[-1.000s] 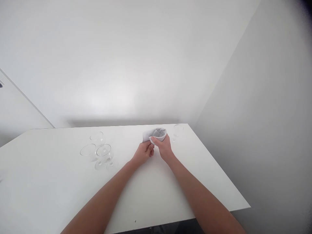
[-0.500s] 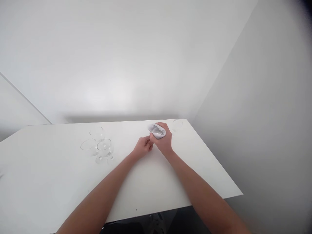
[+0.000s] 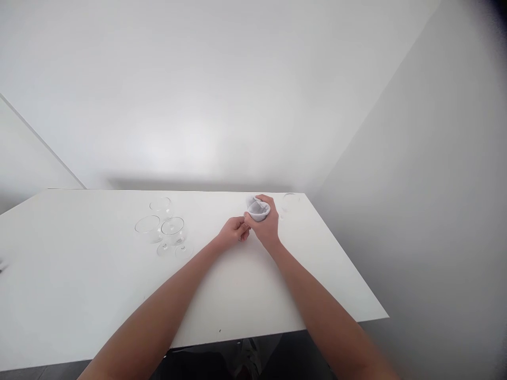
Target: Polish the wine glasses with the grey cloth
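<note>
My right hand (image 3: 266,227) is closed round a bunched white cloth (image 3: 258,209) over the far middle of the white table (image 3: 99,295). The cloth seems wrapped about something clear that I cannot make out. My left hand (image 3: 233,232) is pinched shut right beside it, its fingertips touching the underside of the bundle; what it pinches is hidden. A clear stemmed glass (image 3: 289,202) stands just right of the right hand, near the far right corner.
Three clear stemmed glasses (image 3: 163,226) stand clustered on the table to the left of my hands. White walls rise behind and to the right. The table's near edge and right edge are close by; dark floor shows below the near edge.
The cloth, spread looser a second ago, is bunched tighter in my right hand, whose fingers have curled over its top. Both hands stay in about the same spot on the table.
</note>
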Demonstrator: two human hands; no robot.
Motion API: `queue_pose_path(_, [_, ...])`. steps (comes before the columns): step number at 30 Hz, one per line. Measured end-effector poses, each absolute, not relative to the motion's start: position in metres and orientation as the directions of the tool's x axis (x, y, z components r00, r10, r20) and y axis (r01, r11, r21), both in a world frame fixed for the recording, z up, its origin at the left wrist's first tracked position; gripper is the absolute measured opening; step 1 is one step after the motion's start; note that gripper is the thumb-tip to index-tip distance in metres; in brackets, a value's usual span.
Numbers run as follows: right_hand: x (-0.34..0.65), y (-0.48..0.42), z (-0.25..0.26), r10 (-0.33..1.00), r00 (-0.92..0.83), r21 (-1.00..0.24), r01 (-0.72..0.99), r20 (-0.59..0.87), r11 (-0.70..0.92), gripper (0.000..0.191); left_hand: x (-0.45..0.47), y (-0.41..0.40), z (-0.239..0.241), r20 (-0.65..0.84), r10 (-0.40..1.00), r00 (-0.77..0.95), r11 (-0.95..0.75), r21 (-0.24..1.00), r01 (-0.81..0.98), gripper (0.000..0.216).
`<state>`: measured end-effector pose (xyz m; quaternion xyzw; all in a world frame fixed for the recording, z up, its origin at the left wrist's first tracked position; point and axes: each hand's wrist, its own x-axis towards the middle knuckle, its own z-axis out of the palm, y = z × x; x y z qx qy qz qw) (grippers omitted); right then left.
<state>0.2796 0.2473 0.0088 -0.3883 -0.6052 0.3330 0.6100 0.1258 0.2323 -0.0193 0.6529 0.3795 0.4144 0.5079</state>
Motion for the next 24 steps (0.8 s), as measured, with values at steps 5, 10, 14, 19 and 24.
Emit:
queue_pose_path(5, [0.286,0.254,0.013,0.959,-0.018,-0.930,-0.249,0.283,0.270,0.026,0.127,0.231,-0.020,0.146,0.879,0.454,-0.208,0.974,0.090,0.043])
queue_pose_path(10, [0.277,0.256,0.007,0.951,-0.268,-0.832,-0.554,0.152,-0.023,0.050,0.125,0.234,-0.021,0.160,0.855,0.494,-0.130,0.987,-0.094,0.042])
queue_pose_path(14, [0.266,0.254,-0.004,0.952,-0.294,-0.889,-0.453,0.086,-0.060,0.059,0.126,0.237,-0.021,0.131,0.906,0.402,-0.047,0.976,-0.212,0.046])
queue_pose_path(19, [0.262,0.257,-0.005,0.927,-0.359,-0.926,-0.375,0.105,-0.040,0.047,0.129,0.239,-0.024,0.068,0.964,0.256,0.020,0.945,-0.327,0.040])
queue_pose_path(24, [0.262,0.268,-0.009,0.943,-0.275,-0.941,-0.326,0.187,0.091,0.051,0.127,0.246,-0.033,0.034,0.999,0.026,-0.025,0.956,-0.292,0.039])
